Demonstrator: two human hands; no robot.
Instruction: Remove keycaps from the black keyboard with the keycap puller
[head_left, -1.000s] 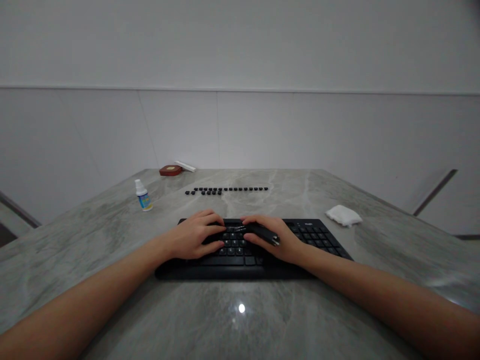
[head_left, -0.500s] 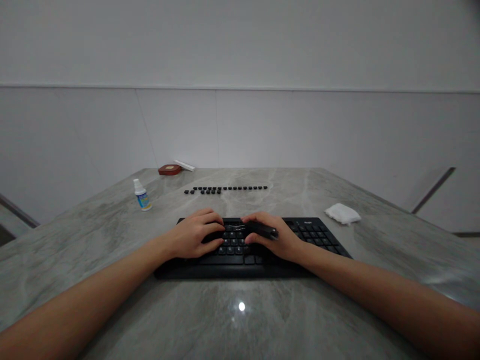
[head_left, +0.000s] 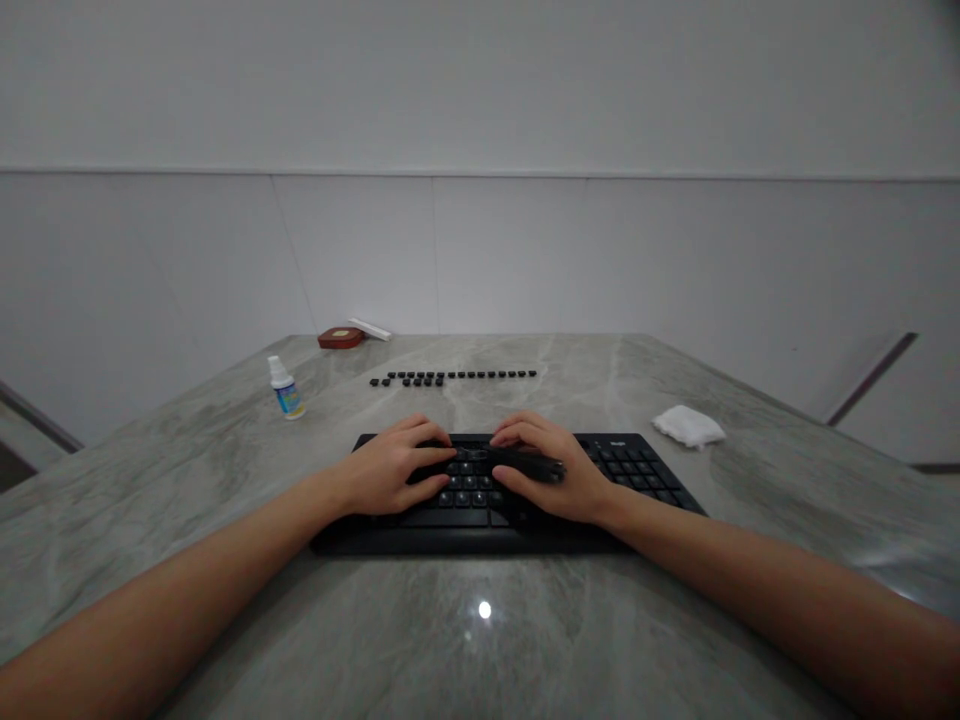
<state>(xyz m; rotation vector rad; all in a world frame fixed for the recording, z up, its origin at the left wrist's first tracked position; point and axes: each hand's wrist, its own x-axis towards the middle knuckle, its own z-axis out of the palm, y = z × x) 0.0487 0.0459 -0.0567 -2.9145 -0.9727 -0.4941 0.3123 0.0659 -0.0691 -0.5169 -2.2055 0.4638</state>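
A black keyboard (head_left: 472, 541) lies in front of me, and the keys in its middle have bare sockets without caps. My left hand (head_left: 394, 467) rests palm down over its left part, fingers stretched and spread, with the fingertips at the upper key rows. In my right hand (head_left: 559, 465) is a black-handled keycap puller (head_left: 529, 464), gripped between thumb and fingers. Its thin wire end points left over the upper keys, close to my left fingertips. Whether the wire grips a key, I cannot make out. Both hands cover part of the keys.
Beyond the keyboard, several black keycaps (head_left: 471, 375) lie in two rows on the grey marbled table (head_left: 480, 650). A white spray bottle (head_left: 286, 390) stands at left, with a brown box (head_left: 340, 338) and white strip (head_left: 370, 329) behind. White cloth (head_left: 688, 427) lies at right.
My right hand and the keycap puller have shifted slightly right, and the wire end shows less clearly. My left hand stays nearly in place.
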